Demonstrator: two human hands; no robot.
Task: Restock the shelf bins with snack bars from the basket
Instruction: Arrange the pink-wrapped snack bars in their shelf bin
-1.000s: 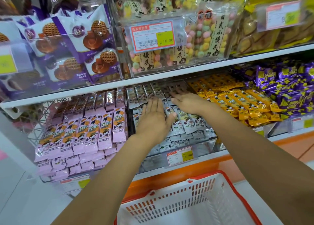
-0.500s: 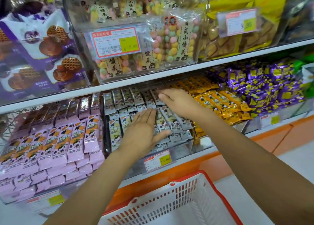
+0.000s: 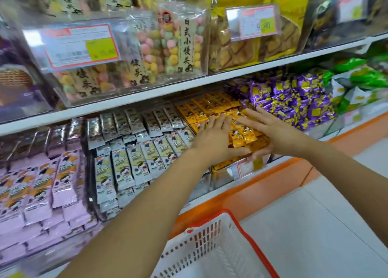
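**Orange bar pile looks one nudge from sliding off the front**

Standing next to this person at the shelf. Both hands are flat on the orange snack bars in their bin on the lower shelf. The left hand and right hand have straight, spread fingers and grip nothing. They just press in on the heap from either side, thumbs low at the front.

My worry is the front edge. The bars look heaped loose there, right above the price tag. If you ask me, a slightly hard shove would send a few over the lip and onto the floor. Squeezing sideways could also bump some over into the purple packets on the right. On the left, the grey-white bars sit just beside the left wrist, so a careless forearm could mess up those rows. Leaning down hard might crush a wrapper too.

Stuff I can't make out:
- The basket sits low in front of the shelf and its bottom is cut off, so no idea what's left in it.
- The hands cover the middle of the pile, so I can't tell how deep it goes.
- The tags are too blurry to read.
- The back of the bin is in shadow.
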